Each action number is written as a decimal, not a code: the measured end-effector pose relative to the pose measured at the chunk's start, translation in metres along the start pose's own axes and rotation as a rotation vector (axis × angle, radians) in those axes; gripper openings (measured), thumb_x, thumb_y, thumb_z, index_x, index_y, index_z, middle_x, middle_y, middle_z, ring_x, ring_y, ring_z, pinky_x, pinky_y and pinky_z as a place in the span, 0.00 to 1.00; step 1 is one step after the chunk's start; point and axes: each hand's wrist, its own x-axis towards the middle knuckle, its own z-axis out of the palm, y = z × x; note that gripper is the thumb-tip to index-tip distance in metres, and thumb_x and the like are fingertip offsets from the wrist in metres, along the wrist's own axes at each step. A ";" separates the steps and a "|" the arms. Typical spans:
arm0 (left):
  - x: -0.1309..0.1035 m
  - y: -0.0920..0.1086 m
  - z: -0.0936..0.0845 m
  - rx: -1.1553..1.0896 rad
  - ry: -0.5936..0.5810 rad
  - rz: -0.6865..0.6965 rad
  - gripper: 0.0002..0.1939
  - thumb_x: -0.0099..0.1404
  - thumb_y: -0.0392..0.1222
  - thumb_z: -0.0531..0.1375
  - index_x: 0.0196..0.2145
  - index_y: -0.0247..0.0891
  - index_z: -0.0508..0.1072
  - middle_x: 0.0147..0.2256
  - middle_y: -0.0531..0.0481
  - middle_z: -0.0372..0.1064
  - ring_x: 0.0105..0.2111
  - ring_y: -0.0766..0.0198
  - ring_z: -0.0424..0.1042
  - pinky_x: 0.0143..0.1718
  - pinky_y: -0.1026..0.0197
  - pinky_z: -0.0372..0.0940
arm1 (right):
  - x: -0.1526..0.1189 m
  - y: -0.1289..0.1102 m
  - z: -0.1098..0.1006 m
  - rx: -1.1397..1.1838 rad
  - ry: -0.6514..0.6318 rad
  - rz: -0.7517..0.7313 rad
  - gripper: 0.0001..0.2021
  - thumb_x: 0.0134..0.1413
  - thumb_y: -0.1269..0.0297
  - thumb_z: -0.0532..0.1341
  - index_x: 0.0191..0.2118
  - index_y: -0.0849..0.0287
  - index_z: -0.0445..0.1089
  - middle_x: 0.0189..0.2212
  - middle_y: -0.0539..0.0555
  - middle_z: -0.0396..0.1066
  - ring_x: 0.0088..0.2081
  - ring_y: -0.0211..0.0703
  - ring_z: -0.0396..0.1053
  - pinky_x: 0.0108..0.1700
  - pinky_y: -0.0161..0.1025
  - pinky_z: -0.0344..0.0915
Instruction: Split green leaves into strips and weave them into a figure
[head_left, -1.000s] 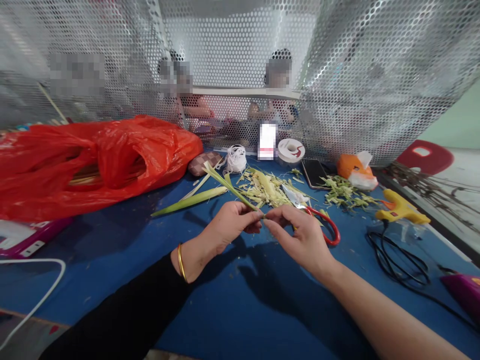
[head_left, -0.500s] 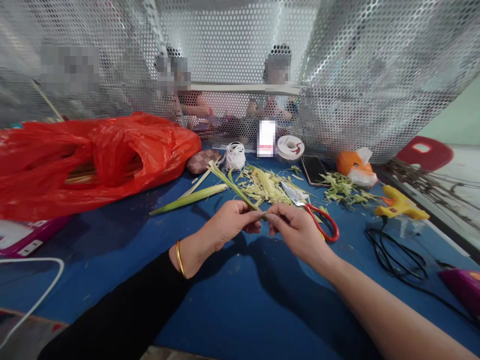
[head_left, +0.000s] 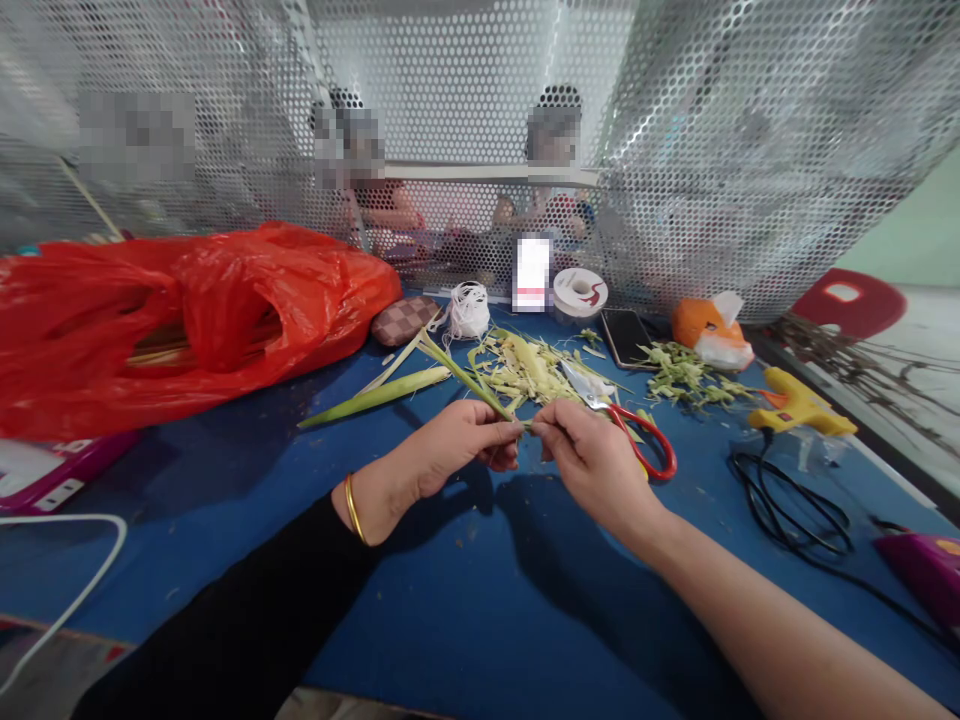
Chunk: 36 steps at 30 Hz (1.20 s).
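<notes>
My left hand (head_left: 469, 440) is closed, pinching a narrow green leaf strip (head_left: 466, 375) that slants up and away to the left. My right hand (head_left: 589, 460) is closed too, its thumb and forefinger pinched on the strip's near end, with a short green piece showing between the two hands. Both are held above the blue table (head_left: 450, 620). Red-handled scissors (head_left: 652, 450) lie just beyond my right hand, blades on a heap of pale leaf scraps (head_left: 525, 365). A longer green leaf (head_left: 375, 395) rests to the left.
A red plastic bag (head_left: 315, 290) fills the back left. White string (head_left: 469, 312), a ribbon spool (head_left: 580, 292), a dark phone (head_left: 628, 338) and an orange tissue pack (head_left: 709, 330) stand behind. At right lies a yellow glue gun (head_left: 802, 402) with its black cord (head_left: 795, 510). People sit beyond the perforated screen (head_left: 465, 90).
My fingertips have drawn slightly apart, so a little more of the green strip shows between them. The things on the table stay in place.
</notes>
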 end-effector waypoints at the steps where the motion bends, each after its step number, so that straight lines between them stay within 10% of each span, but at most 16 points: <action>1: 0.000 0.000 0.000 -0.006 0.003 -0.008 0.12 0.54 0.45 0.67 0.28 0.32 0.74 0.22 0.52 0.70 0.23 0.68 0.70 0.31 0.61 0.64 | 0.000 0.000 0.000 0.016 0.001 0.009 0.10 0.61 0.65 0.54 0.28 0.57 0.65 0.24 0.50 0.68 0.26 0.39 0.64 0.31 0.37 0.58; 10: 0.001 -0.001 -0.001 -0.063 0.017 -0.011 0.08 0.53 0.41 0.66 0.26 0.33 0.75 0.22 0.52 0.69 0.22 0.68 0.69 0.31 0.61 0.65 | 0.003 0.003 0.003 0.338 -0.088 0.254 0.13 0.61 0.58 0.56 0.27 0.58 0.66 0.17 0.47 0.67 0.21 0.37 0.63 0.27 0.35 0.60; 24: 0.001 -0.001 0.002 -0.073 0.062 -0.080 0.07 0.51 0.39 0.65 0.24 0.31 0.75 0.21 0.49 0.71 0.21 0.67 0.70 0.28 0.63 0.64 | -0.004 0.002 -0.001 -0.587 0.172 -0.649 0.13 0.66 0.70 0.53 0.30 0.61 0.70 0.23 0.52 0.70 0.23 0.38 0.63 0.27 0.38 0.55; 36: 0.001 -0.001 -0.002 -0.018 0.058 -0.042 0.11 0.50 0.43 0.68 0.20 0.33 0.73 0.20 0.50 0.71 0.21 0.67 0.69 0.27 0.63 0.63 | -0.005 -0.003 -0.009 -0.609 0.023 -0.711 0.16 0.65 0.72 0.51 0.31 0.57 0.73 0.23 0.53 0.70 0.24 0.40 0.62 0.27 0.40 0.56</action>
